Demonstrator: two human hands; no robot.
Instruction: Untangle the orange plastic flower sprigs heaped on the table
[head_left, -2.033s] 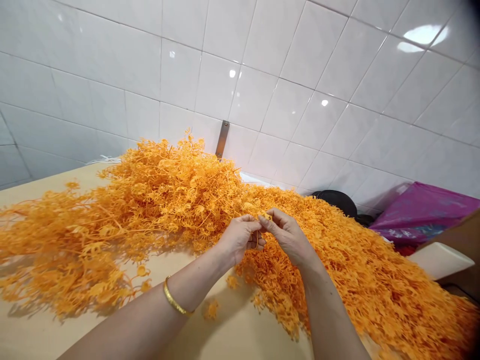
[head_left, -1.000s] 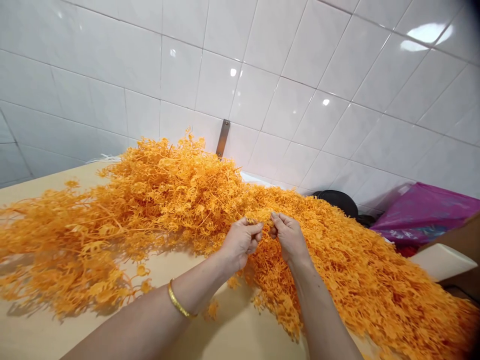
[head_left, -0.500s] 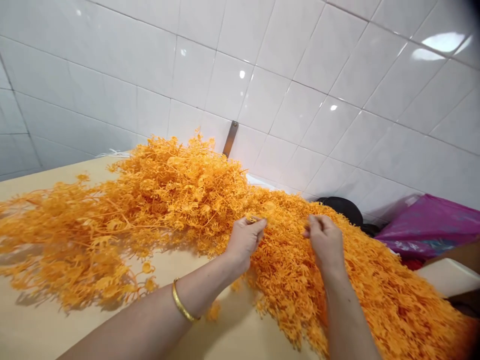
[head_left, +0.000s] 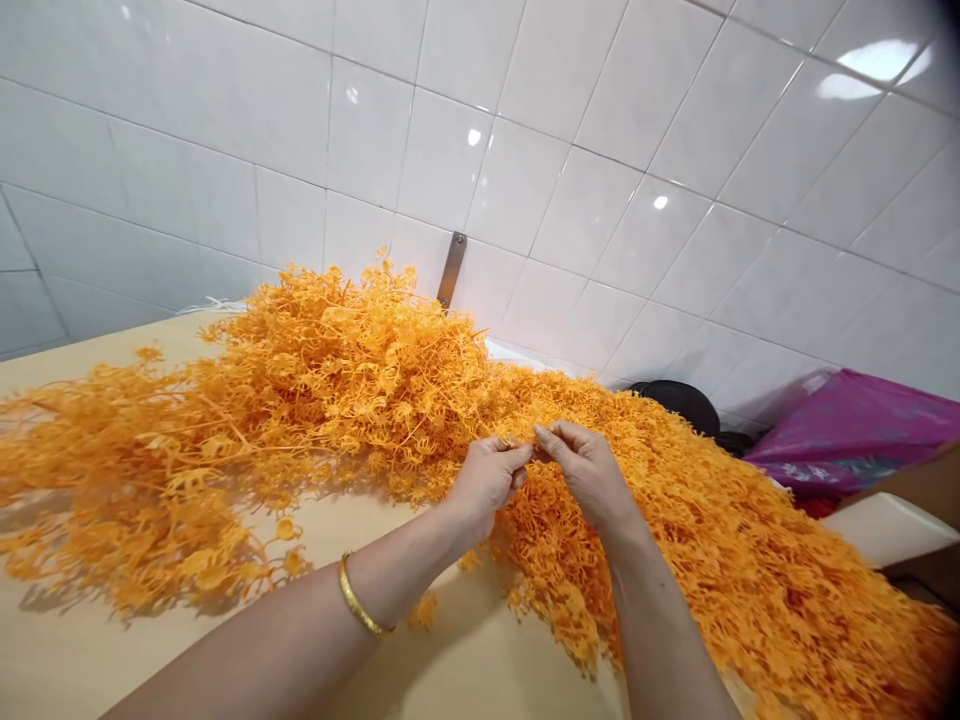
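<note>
My left hand (head_left: 487,483), with a gold bangle (head_left: 358,597) on its wrist, is closed in a pinch on a small orange plastic flower piece, mostly hidden by the fingers. My right hand (head_left: 585,470) meets it fingertip to fingertip, thumb and forefinger pinched at the same spot; what lies between them is too small to make out. Behind and below both hands spreads a large heap of orange artificial flower pieces (head_left: 720,540). To the left, long stemmed orange artificial flower sprays (head_left: 352,370) are piled up.
The pale tan table (head_left: 420,680) carries the heaps, with a loose orange piece (head_left: 424,610) near my left forearm. A white tiled wall (head_left: 562,200) with a metal bracket (head_left: 451,270) stands behind. On the right are a purple bag (head_left: 862,430), a black round object (head_left: 679,402) and a white block-like object (head_left: 889,530).
My right hand pulled away to the right half a second ago and has come back to my left fingertips. My left hand has stayed nearly in place. The view shifted slightly.
</note>
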